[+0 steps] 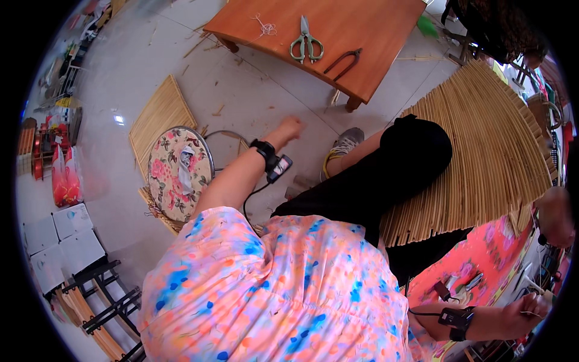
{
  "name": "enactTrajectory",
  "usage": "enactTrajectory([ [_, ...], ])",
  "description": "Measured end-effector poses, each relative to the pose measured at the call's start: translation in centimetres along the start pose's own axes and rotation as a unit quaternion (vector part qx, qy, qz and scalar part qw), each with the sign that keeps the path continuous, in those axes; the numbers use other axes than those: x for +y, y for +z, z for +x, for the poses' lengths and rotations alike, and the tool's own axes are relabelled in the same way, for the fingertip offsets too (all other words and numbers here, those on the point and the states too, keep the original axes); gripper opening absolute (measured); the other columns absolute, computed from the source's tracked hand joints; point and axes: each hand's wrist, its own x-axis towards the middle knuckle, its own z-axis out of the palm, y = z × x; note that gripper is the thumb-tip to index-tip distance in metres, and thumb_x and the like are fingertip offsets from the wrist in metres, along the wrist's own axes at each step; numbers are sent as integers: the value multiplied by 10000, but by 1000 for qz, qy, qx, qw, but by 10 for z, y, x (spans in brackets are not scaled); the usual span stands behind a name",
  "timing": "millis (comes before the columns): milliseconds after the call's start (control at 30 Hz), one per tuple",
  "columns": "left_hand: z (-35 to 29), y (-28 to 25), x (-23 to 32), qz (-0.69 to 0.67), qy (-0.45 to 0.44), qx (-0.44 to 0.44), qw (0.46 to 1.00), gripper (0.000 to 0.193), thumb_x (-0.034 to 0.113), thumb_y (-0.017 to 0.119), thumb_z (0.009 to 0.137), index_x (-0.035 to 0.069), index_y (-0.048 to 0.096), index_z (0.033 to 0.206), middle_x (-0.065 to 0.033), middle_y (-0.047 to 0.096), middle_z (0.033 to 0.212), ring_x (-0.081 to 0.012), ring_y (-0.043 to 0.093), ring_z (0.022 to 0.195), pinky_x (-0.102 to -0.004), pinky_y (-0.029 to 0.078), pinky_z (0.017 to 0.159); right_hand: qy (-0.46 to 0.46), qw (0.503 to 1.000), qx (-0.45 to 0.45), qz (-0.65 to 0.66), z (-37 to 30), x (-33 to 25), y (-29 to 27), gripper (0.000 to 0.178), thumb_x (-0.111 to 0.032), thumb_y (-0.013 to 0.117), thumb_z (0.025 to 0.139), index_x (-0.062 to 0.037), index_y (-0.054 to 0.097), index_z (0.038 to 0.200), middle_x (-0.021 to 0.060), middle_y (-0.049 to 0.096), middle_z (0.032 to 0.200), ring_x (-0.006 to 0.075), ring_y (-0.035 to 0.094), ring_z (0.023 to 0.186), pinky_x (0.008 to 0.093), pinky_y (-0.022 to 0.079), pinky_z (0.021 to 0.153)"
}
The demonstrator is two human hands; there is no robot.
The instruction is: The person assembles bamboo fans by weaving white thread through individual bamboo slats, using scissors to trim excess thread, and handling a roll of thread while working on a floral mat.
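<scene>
A wide mat of straw-coloured sticks (476, 151) lies over my right leg, its strips fanned side by side. My left hand (289, 130) is over the floor between the stool and the table, fingers curled and slightly blurred; whatever they hold, if anything, cannot be made out. Far out at the lower right, my right hand (526, 315) is closed, with a thin pale strand (532, 313) showing at its fingers. Both wrists carry strapped devices with cables.
Green-handled scissors (306, 45), pincers (345, 63) and tangled white thread (264, 27) lie on a low wooden table (374, 24). A flowered round stool (163, 181) stands at left by another stick mat (163, 108). Another person's blurred hand (556, 214) is near the mat's right edge.
</scene>
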Motion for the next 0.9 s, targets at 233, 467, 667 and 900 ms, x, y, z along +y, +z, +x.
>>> enactTrajectory([
  [233, -5, 50, 55, 135, 297, 3, 945, 314, 274, 609, 827, 13, 630, 1001, -154, 660, 919, -252, 633, 852, -354, 501, 732, -74, 993, 76, -58, -15, 3, 25, 171, -20, 484, 895, -48, 396, 751, -7, 288, 637, 95, 272, 544, 249, 227, 489],
  [467, -127, -12, 183, -114, 483, -16, 868, 255, 158, 566, 904, 3, 562, 1106, -53, 597, 898, -112, 575, 836, -264, 491, 740, -118, 975, 166, -84, -37, 27, 65, 46, -53, 516, 908, -37, 510, 951, -12, 362, 705, 59, 317, 566, 211, 230, 434],
  [667, -282, -79, 266, -191, 764, 45, 615, 454, 206, 536, 807, -54, 492, 1176, -130, 567, 1099, -168, 590, 855, -281, 472, 811, -165, 976, 113, -87, -45, 34, 99, 144, -161, 495, 967, -22, 530, 975, -9, 420, 635, 45, 338, 500, 192, 257, 416],
  [900, -335, -104, 272, -137, 913, 196, 330, 823, 574, 620, 787, -94, 446, 1236, -203, 546, 1188, -225, 606, 839, -315, 483, 784, -130, 978, 138, -85, -53, 28, 131, 146, -172, 506, 960, -30, 537, 949, -11, 450, 609, 47, 367, 491, 195, 272, 425],
])
